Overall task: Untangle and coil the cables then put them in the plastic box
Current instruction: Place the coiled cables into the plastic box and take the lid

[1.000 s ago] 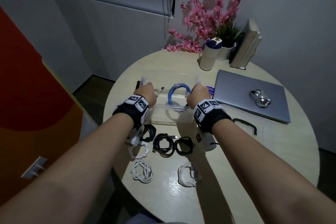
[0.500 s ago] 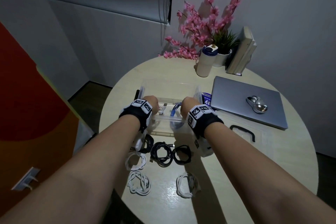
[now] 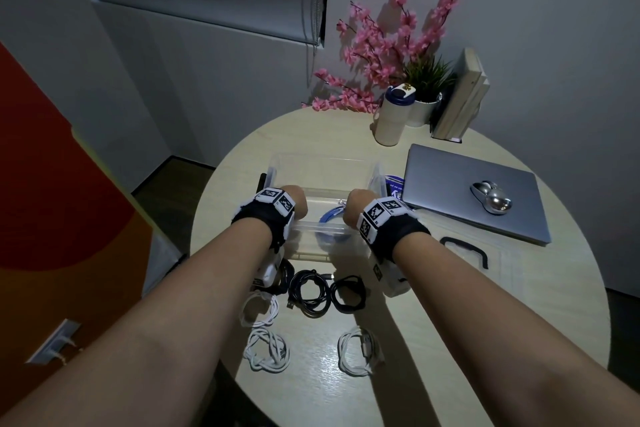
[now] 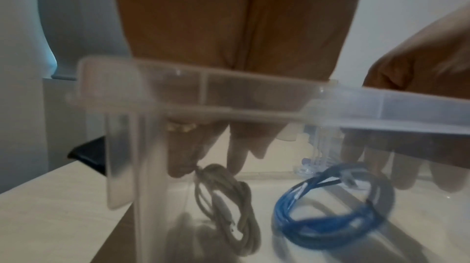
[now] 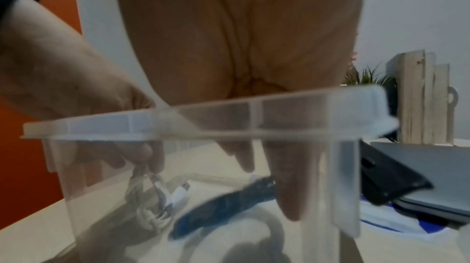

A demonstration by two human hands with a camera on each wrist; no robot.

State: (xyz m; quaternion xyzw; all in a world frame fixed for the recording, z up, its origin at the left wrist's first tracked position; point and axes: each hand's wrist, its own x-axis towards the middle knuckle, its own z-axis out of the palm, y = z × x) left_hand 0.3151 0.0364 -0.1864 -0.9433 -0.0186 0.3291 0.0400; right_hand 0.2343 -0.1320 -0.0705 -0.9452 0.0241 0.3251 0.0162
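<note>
Cables boxed: white cable (image 4: 223, 203), blue cable (image 4: 330, 217) — in the plastic box (image 3: 322, 163).
Waiting: coils (image 3: 308, 291) at 6 o'clock.
Left hand (image 3: 296, 199): pinches white cable.
Right hand (image 3: 353, 208): fingers straight.

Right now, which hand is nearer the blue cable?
Right. The right hand reaches into the box just above the blue cable; the left hand is further off, at the white cable beside it.
</note>
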